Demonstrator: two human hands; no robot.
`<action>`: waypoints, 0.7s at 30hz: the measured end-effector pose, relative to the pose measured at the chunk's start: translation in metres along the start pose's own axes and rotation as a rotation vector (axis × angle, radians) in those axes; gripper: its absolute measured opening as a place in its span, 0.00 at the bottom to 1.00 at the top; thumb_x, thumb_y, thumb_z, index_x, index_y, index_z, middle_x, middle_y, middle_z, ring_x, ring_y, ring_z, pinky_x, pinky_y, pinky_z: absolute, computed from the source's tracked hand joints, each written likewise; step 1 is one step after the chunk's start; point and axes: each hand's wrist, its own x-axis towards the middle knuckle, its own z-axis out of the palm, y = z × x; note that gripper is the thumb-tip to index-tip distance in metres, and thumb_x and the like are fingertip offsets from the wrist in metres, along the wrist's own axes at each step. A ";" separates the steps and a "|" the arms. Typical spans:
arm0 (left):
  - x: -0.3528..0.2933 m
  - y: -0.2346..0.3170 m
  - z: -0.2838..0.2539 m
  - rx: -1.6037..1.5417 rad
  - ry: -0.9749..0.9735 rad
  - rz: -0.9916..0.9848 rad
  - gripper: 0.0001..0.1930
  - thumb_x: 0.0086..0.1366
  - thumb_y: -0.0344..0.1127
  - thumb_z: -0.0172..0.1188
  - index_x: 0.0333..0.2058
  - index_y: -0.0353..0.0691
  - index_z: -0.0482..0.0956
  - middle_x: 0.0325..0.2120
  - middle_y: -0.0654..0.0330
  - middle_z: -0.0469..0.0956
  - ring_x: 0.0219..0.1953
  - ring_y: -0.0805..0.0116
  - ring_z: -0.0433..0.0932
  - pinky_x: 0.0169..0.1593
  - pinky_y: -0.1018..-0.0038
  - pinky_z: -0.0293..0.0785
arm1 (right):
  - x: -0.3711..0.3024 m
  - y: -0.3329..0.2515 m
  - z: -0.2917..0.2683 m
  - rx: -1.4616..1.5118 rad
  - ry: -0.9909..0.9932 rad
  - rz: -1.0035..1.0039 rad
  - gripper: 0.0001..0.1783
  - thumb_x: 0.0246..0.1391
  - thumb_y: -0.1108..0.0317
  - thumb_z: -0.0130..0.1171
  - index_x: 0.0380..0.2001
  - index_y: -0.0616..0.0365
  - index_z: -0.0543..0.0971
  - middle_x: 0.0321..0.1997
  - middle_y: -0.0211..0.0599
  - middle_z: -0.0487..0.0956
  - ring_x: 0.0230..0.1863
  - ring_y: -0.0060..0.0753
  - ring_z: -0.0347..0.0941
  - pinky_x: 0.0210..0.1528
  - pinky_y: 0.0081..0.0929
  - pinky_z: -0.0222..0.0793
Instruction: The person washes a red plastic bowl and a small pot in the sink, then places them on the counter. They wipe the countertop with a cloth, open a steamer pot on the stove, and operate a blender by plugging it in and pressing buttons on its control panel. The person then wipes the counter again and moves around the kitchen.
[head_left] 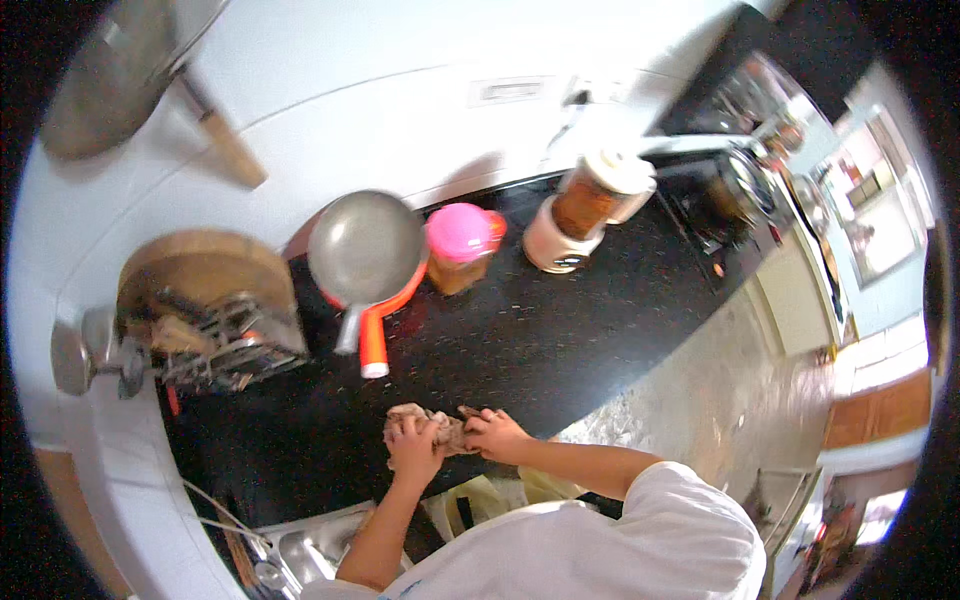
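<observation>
A crumpled, brownish cloth (447, 432) lies bunched on the black countertop (480, 345) near its front edge. My left hand (414, 445) presses on the cloth's left part with bent fingers. Close beside it, my right hand (495, 436) has its fingers curled onto the right end of the same cloth. Beyond my hands stand grey frying pans (367, 245), one with an orange handle (373, 345) that points toward me.
Right of the pans are a pink-lidded jar (460, 240) and a white blender (590, 210) holding something brown. A utensil rack (235, 335) and round wooden board (200, 255) stand at left. A stove (720, 200) is far right; a metal sink (310, 550) is near left.
</observation>
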 end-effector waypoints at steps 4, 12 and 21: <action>0.032 0.088 0.039 -0.246 -0.100 0.069 0.22 0.57 0.53 0.65 0.46 0.50 0.76 0.45 0.49 0.72 0.47 0.48 0.74 0.43 0.57 0.75 | -0.090 0.053 -0.030 0.115 0.203 0.313 0.09 0.42 0.65 0.66 0.31 0.45 0.80 0.42 0.33 0.73 0.46 0.43 0.71 0.45 0.39 0.72; 0.148 0.289 0.072 -0.985 -0.344 -0.184 0.49 0.50 0.41 0.74 0.63 0.36 0.51 0.58 0.51 0.64 0.56 0.61 0.69 0.55 0.65 0.70 | -0.213 0.166 -0.138 0.399 0.887 0.838 0.12 0.52 0.62 0.62 0.37 0.57 0.80 0.42 0.42 0.71 0.39 0.43 0.75 0.43 0.35 0.72; 0.252 0.389 0.076 -0.494 -0.636 -0.156 0.22 0.64 0.40 0.54 0.53 0.33 0.73 0.42 0.53 0.81 0.38 0.63 0.82 0.39 0.65 0.79 | -0.338 0.280 -0.255 1.215 1.240 1.077 0.14 0.55 0.71 0.48 0.41 0.59 0.80 0.25 0.27 0.76 0.24 0.18 0.69 0.26 0.20 0.66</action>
